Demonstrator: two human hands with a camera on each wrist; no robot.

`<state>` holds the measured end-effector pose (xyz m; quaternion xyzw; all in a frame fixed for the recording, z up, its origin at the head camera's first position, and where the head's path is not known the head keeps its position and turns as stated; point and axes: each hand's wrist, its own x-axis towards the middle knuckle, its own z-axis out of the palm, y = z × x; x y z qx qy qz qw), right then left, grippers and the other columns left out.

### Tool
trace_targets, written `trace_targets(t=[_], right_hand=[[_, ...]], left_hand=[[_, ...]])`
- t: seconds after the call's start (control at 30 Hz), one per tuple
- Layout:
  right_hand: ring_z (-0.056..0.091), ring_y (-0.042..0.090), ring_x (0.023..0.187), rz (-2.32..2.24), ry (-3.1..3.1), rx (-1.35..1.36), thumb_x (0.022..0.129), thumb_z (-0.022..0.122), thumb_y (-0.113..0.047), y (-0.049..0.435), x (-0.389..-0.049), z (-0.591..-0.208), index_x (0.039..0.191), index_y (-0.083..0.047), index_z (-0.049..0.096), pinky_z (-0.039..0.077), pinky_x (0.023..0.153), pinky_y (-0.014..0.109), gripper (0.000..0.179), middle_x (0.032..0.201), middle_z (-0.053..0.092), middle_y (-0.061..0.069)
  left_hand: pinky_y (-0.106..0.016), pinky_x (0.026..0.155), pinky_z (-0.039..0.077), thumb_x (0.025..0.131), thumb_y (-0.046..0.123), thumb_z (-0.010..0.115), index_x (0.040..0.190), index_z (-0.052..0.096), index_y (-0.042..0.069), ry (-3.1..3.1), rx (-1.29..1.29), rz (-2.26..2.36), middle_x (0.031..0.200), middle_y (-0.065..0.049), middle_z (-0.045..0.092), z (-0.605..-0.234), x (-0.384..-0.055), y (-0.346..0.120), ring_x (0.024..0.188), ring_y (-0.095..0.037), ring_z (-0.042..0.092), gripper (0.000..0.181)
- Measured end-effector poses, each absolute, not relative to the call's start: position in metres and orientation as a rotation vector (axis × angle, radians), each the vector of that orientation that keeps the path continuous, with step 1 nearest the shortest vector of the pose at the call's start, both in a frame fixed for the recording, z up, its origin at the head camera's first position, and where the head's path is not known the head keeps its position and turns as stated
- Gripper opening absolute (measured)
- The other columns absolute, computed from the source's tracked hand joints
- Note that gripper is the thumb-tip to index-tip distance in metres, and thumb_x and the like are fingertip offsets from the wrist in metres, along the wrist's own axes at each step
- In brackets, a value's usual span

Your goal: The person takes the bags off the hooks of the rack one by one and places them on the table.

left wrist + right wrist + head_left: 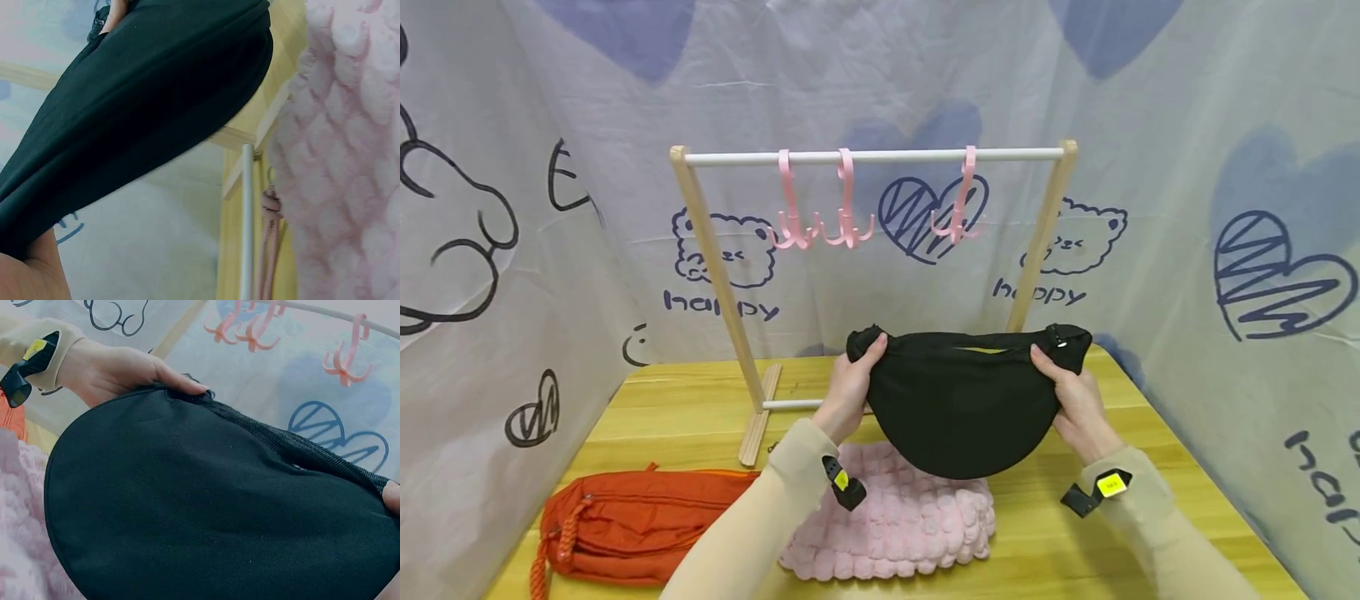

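A black half-moon bag (pixel 962 408) with a strap along its straight top edge is held up between both hands. My left hand (pixel 850 383) grips its left top corner, thumb on the near face. At the right top corner, beside a small buckle (pixel 1058 337), my right hand (pixel 1077 404) grips it the same way. The fingers behind the bag are hidden. In the right wrist view the bag (pixel 206 500) hangs with its broad face towards the camera. Below it on the table lies a pink puffy bag (pixel 895 525), partly covered by the black one in the head view.
A wooden rack (pixel 711 250) with a white top bar (pixel 910 156) stands behind the hands. Three pink hooks hang from it, one (pixel 957 204) towards the right. An orange bag (pixel 640 517) lies at the left of the wooden table (pixel 685 408). Printed cloth surrounds the table.
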<state>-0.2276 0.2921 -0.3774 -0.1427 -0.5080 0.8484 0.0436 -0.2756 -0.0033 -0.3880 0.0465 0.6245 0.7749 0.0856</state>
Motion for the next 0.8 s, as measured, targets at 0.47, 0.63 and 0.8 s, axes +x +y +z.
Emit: trace_targets(t=[0.47,0.63,0.8], right_hand=[[0.069,-0.001,0.079,2.442,-1.793,-0.622,0.090,0.076,-0.032,0.340,-0.212,-0.399,0.118,-0.017,0.052,0.056,0.077,0.015,0.039,0.083,0.070,-0.020],[0.069,-0.003,0.077,2.330,-1.970,-0.645,0.091,0.074,-0.039,0.360,-0.207,-0.409,0.121,-0.016,0.051,0.056,0.075,0.015,0.044,0.079,0.068,-0.022],[0.064,-0.009,0.075,2.166,-2.123,-0.679,0.090,0.073,-0.044,0.376,-0.206,-0.419,0.151,-0.003,0.035,0.053,0.073,0.011,0.083,0.088,0.064,-0.022]], left_hand=[[-0.032,0.082,0.059,0.099,0.047,0.060,0.122,0.065,0.005,1.874,0.202,2.110,0.102,-0.002,0.073,-0.411,-0.264,0.032,0.085,-0.009,0.070,0.048],[-0.036,0.085,0.061,0.098,0.049,0.061,0.123,0.066,0.005,1.931,0.231,2.015,0.109,-0.010,0.074,-0.415,-0.259,0.047,0.087,-0.013,0.073,0.051],[-0.038,0.087,0.060,0.097,0.045,0.065,0.118,0.069,0.005,2.009,0.261,1.972,0.111,-0.014,0.074,-0.417,-0.256,0.060,0.096,-0.021,0.074,0.045]])
